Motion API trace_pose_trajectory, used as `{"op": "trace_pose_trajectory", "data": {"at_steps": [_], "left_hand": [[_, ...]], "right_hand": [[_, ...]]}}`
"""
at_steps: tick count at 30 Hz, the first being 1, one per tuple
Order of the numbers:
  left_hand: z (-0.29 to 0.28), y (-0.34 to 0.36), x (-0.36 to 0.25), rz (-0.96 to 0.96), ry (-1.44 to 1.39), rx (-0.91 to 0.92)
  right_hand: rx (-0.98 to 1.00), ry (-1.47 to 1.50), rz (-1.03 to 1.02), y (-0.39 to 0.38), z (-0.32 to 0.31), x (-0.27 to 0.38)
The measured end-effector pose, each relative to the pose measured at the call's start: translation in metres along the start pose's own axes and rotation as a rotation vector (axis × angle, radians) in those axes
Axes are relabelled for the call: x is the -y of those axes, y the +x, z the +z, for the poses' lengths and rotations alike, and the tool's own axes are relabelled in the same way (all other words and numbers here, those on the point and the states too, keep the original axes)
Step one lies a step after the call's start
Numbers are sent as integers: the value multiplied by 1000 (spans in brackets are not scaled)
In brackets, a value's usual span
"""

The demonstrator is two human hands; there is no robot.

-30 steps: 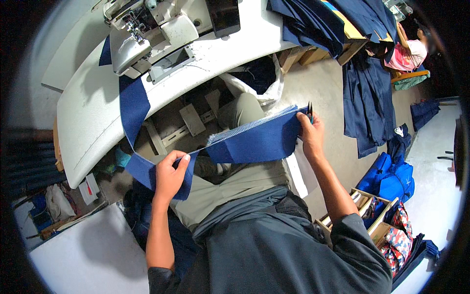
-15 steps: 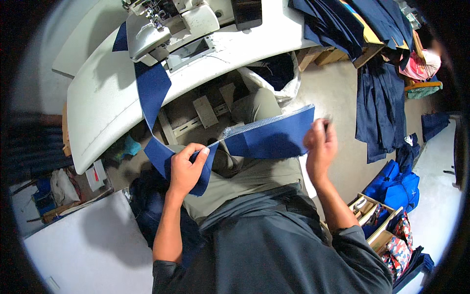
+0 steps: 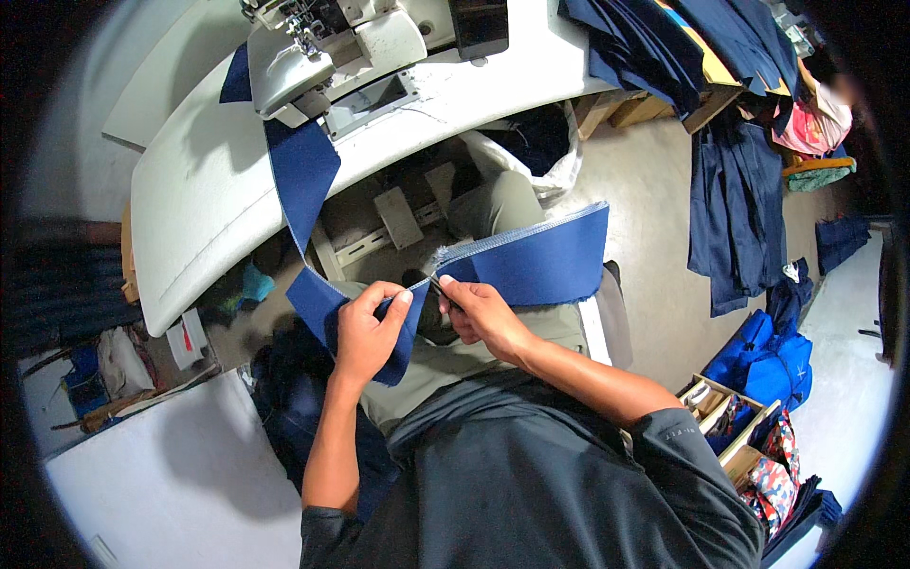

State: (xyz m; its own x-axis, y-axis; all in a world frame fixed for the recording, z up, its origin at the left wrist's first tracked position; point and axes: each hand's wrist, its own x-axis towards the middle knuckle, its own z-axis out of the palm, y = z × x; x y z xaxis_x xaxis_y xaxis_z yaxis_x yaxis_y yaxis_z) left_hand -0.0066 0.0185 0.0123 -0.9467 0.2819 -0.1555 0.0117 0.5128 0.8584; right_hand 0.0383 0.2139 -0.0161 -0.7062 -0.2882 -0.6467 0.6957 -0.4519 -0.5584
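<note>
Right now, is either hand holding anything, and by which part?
The left hand pinches a blue fabric piece by its stitched edge. The right hand appears to hold a dark tool, the gripped part hidden.

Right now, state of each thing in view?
Left hand, pinching blue fabric chain
Right hand, closed around small dark tool, mostly hidden
Blue fabric chain, hanging from the sewing machine
Blue fabric stack, layered, upper edge stitched
Sewing machine, running or not: can't tell
Phone-like device, screen dark
White sack, open, dark cloth inside
Wooden box, open
</note>
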Motion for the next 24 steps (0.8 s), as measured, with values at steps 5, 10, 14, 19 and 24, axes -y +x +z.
{"op": "trace_pose_trajectory", "data": {"at_steps": [5,10,14,19,24], "left_hand": [[0,1,0,-11,9,22],[-3,0,-5,-47,18,42],[-1,-1,-6,-3,-81,67],[-1,4,-16,16,-53,120],[-25,3,10,195,87,231]], "right_hand": [[-32,-7,-49,9,7,-4],[-52,128,-64,-8,5,0],[-91,11,-128,-17,17,-1],[-76,-96,-357,-18,21,-6],[-301,-225,-501,-68,-2,28]]}}
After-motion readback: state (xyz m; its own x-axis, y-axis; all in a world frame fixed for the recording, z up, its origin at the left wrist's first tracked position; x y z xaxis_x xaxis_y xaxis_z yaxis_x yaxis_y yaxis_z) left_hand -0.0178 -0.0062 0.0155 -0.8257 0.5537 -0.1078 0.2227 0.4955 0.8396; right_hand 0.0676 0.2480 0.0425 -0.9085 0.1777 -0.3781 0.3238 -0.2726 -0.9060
